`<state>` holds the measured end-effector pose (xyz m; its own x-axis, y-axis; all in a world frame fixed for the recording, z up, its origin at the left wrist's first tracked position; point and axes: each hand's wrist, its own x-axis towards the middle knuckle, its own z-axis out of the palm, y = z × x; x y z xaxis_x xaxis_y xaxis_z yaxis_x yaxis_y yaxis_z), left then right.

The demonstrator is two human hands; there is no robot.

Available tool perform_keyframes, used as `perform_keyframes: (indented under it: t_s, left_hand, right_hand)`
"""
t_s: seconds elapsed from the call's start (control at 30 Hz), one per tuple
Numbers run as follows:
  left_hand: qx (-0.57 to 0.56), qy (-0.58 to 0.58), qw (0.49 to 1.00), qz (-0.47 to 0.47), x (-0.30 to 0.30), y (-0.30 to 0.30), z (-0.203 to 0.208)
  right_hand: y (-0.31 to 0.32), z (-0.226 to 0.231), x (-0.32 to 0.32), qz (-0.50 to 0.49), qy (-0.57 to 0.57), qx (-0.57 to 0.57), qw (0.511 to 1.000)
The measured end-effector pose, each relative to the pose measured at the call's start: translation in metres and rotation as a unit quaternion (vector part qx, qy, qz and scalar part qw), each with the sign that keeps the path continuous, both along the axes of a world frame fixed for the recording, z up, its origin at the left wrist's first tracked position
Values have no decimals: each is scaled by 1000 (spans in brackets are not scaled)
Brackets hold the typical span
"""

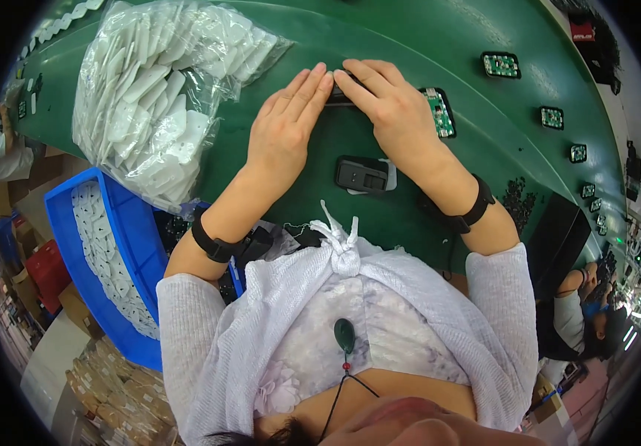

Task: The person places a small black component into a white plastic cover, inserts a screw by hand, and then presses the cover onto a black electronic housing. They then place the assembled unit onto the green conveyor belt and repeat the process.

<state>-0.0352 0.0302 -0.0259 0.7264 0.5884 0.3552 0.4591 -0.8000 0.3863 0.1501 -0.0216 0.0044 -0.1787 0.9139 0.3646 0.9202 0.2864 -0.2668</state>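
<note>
Over the green work surface (239, 160), my left hand (282, 137) and my right hand (395, 111) meet at the fingertips around a black plastic case (341, 97), mostly covered by them. Fairly straight fingers of the left hand press on its left side. The right hand's fingers bend over its top and right. Just right of that hand lies a green circuit board (438, 111) in a black shell, partly hidden. Nearer to me, a second black plastic case (360, 175) rests on a thin white piece (392, 177).
A clear bag (150, 97) of white plastic plates fills the left side. Below it stands a blue bin (60, 230) of white parts. Several circuit boards (500, 65) line the right. Small black parts (517, 202) lie by a black box (558, 238). Another person (569, 323) sits at right.
</note>
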Motion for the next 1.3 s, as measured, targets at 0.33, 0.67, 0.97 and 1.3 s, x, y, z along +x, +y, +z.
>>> perform_keyframes:
  t_s: [0.33, 0.67, 0.97, 1.3]
  left_hand:
    - [-49, -46, 997, -23, -6, 20, -3]
    - [-52, -53, 997, -13, -10, 15, -5]
    - [24, -17, 999, 15, -2, 10, -13]
    - [118, -65, 985, 107, 27, 62, -41]
  right_hand:
    - [7, -3, 6, 17, 60, -24, 998]
    - [2, -5, -3, 12, 66, -9, 998]
    - [1, -19, -5, -25, 64, 19, 997]
    - [92, -36, 33, 76, 242, -97, 963]
